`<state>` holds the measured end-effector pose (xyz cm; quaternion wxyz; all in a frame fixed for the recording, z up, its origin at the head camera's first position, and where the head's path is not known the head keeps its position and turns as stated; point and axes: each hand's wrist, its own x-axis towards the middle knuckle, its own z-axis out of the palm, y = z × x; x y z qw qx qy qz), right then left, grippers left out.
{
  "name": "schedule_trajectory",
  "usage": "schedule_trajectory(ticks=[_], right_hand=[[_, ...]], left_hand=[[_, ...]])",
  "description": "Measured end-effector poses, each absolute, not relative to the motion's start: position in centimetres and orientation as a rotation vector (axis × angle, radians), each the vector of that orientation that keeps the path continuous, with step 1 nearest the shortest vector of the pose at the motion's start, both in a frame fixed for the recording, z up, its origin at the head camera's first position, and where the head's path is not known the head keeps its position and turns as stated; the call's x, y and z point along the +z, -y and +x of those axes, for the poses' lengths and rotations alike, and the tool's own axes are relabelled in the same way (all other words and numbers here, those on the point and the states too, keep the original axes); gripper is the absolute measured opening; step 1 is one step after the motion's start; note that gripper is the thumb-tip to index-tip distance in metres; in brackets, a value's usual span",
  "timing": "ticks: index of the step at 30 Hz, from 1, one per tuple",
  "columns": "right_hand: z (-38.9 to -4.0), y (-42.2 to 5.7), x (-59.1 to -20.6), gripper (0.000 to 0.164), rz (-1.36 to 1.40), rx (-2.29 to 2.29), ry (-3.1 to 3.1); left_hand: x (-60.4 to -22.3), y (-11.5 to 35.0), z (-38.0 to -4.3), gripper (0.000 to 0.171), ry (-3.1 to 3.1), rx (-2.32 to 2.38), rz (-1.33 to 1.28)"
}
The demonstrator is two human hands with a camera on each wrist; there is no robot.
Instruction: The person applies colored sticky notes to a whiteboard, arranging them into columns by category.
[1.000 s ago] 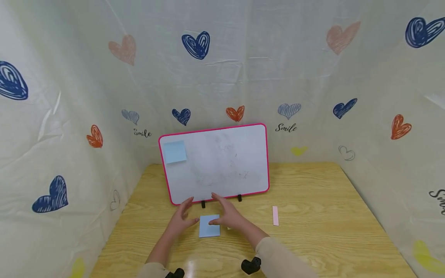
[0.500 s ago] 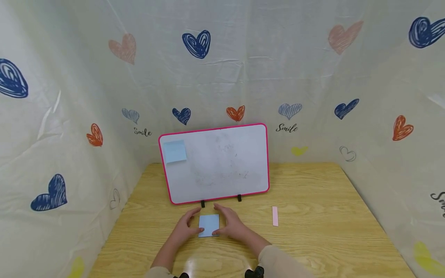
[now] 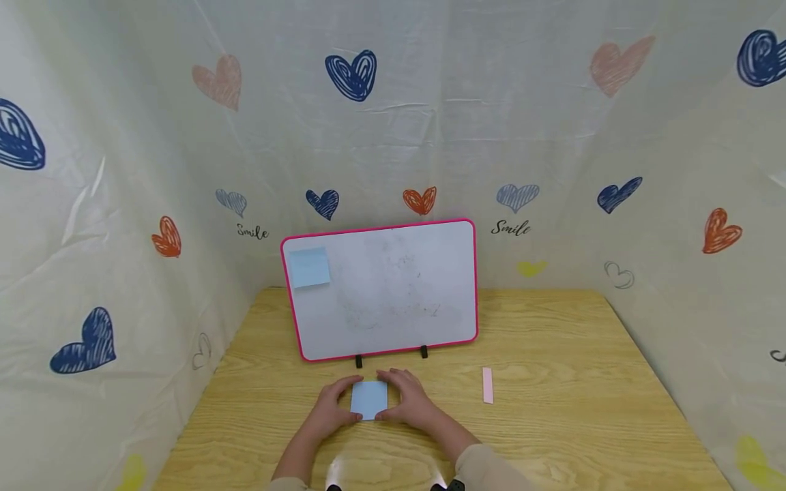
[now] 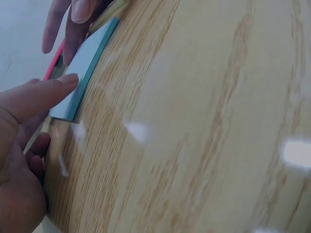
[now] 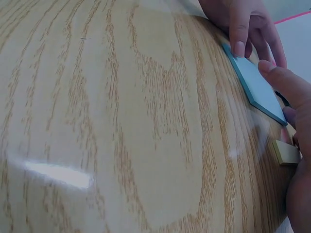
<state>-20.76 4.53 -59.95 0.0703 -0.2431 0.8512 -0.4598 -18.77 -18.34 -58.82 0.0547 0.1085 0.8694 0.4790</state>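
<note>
A light blue sticky note pad (image 3: 369,401) lies on the wooden table in front of the whiteboard. My left hand (image 3: 331,409) holds its left side, thumb at the near corner and fingers at the far one. On the other side my right hand (image 3: 410,402) grips it the same way. The pad's thick teal edge (image 4: 90,80) faces me in the left wrist view, with the left thumb (image 4: 53,94) over its top. In the right wrist view, the left thumb (image 5: 239,46) is at the pad's near edge. The far fingertips are partly hidden.
A pink-framed whiteboard (image 3: 393,293) leans on black feet (image 3: 359,361), with a blue sticky note (image 3: 310,267) at its upper left. To the right lies a pink paper strip (image 3: 488,385). A small yellow pad (image 5: 286,153) sits beside the right hand. Heart-printed curtain surrounds the table.
Both hands have drawn nearer to me and lowered around the blue pad, their thumbs moving to its near corners. The pad has stayed in place. The head view has shifted slightly.
</note>
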Motion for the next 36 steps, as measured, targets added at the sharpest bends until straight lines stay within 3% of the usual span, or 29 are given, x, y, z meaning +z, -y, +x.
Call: schedule_trajectory(ticks=[10,36], right_hand=[[-20.76,-4.94,-59.99,0.062,-0.853,-1.37,-2.597],[-21.0,-4.75,-60.11,0.057,-0.853,-1.276,-2.618]], left_hand=[[-58.52,17.88,-18.37,0.066,-2.716,1.39,0.278],[-58.67,17.74,-18.61,0.054,-2.8,1.296,0.429]])
